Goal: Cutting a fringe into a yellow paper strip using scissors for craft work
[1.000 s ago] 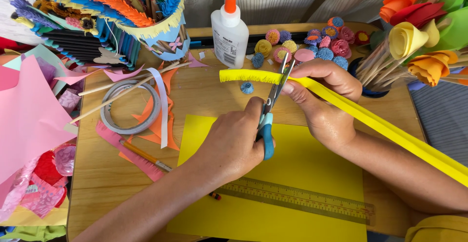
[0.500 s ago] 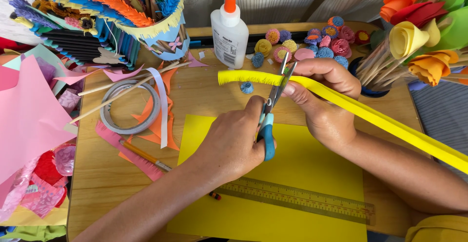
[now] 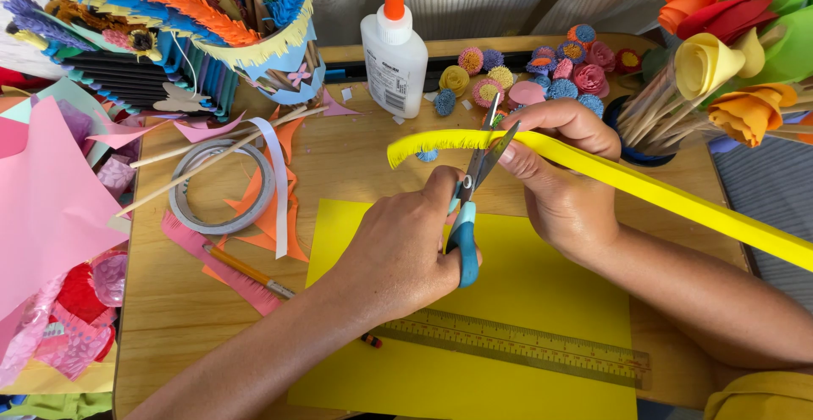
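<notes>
My left hand (image 3: 398, 255) grips blue-handled scissors (image 3: 463, 246). Their blades are open at the upper edge of a long yellow paper strip (image 3: 644, 187). My right hand (image 3: 559, 183) pinches that strip just right of the blades, holding it above the wooden table (image 3: 356, 157). The strip's left end is cut into a fine fringe, and its long tail runs off to the right edge of the view. Both hands hover over a yellow paper sheet (image 3: 525, 301).
A ruler (image 3: 517, 344) lies on the yellow sheet. A glue bottle (image 3: 395, 47) and small fringed paper flowers (image 3: 542, 69) stand behind. A tape roll (image 3: 222, 187), pencil (image 3: 246, 272) and orange scraps lie left. Rolled paper flowers on sticks (image 3: 720, 64) fill the right corner.
The fringed end of the strip has dipped slightly lower. The scissors stay at the same spot on the strip, and both hands have barely shifted.
</notes>
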